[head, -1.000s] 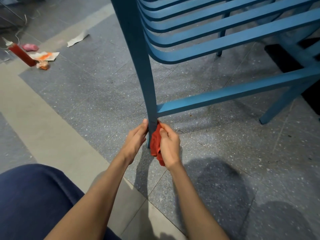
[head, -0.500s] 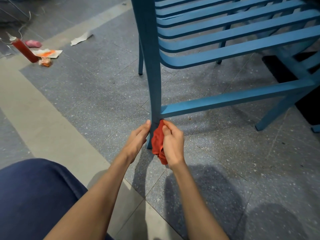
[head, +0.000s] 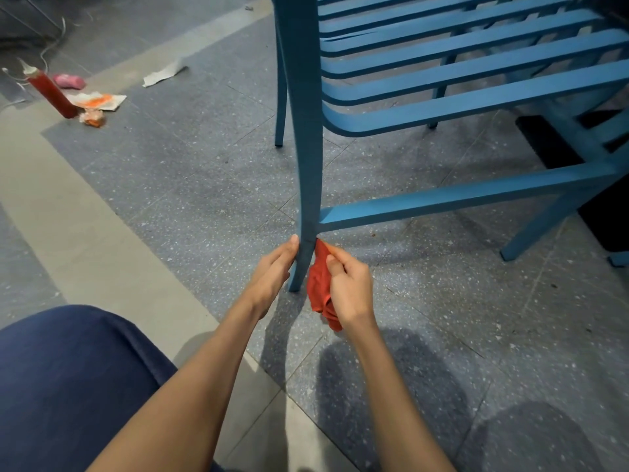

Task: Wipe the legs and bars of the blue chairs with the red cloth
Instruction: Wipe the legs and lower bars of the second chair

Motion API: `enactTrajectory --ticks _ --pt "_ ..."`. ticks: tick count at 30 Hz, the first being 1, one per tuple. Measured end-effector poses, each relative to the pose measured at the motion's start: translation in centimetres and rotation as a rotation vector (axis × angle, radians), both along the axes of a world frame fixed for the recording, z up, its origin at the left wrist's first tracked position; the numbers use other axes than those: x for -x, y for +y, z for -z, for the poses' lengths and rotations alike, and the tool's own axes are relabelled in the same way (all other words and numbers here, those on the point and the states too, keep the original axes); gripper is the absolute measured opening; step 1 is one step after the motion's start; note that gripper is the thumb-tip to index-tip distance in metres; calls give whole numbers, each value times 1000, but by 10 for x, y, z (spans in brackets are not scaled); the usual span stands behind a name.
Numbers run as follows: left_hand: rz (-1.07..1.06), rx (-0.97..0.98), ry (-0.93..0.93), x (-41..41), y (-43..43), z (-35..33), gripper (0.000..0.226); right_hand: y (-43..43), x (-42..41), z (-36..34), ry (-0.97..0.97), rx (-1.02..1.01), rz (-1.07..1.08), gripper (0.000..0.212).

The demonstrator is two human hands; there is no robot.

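A blue slatted chair (head: 459, 80) stands on the floor in front of me. Its near leg (head: 306, 158) runs down to the floor between my hands, and a blue side bar (head: 459, 197) joins it just above them. My right hand (head: 347, 287) grips the bunched red cloth (head: 318, 291) and holds it against the right side of the leg, close to the foot. My left hand (head: 275, 270) lies with straight fingers flat against the leg's left side.
A second blue chair's legs (head: 531, 229) stand at the right beside a black base (head: 558, 144). A red squeeze bottle (head: 51, 93), stained paper (head: 98, 101), a pink object (head: 69, 80) and a paper scrap (head: 163, 74) lie on the floor at upper left. My blue-trousered knee (head: 68, 386) fills the lower left.
Both hands stay low on the chair leg. The red cloth now hangs more beside the leg than wrapped on it. The view has tilted, so more of the chair shows.
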State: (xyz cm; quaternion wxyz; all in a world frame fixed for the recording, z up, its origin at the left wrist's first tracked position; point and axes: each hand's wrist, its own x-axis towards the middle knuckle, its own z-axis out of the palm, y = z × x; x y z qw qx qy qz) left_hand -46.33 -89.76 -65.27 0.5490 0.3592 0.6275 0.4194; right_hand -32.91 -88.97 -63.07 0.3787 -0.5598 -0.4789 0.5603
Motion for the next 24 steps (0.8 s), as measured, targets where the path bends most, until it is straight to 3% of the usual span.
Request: enactTrajectory --ticks 4,7,10,17,20,24 --pt "-26 7 -6 0 -2 -2 83 -12 -1 -2 -57 -158 181 28" --pt "-10 -7 -26 -2 -2 -3 64 -11 9 -12 -149 -465 222 20" --pt "-18 -15 -24 -1 -2 -2 63 -4 20 -9 -239 -591 218 14" --pt "-27 4 -30 1 -1 -1 45 1 29 8 -255 -516 163 4" --pt "-22 -5 -29 0 -1 -2 34 1 28 0 -232 -498 262 3" --pt "-57 -42 -41 1 0 3 49 -3 38 -7 -210 -591 285 4"
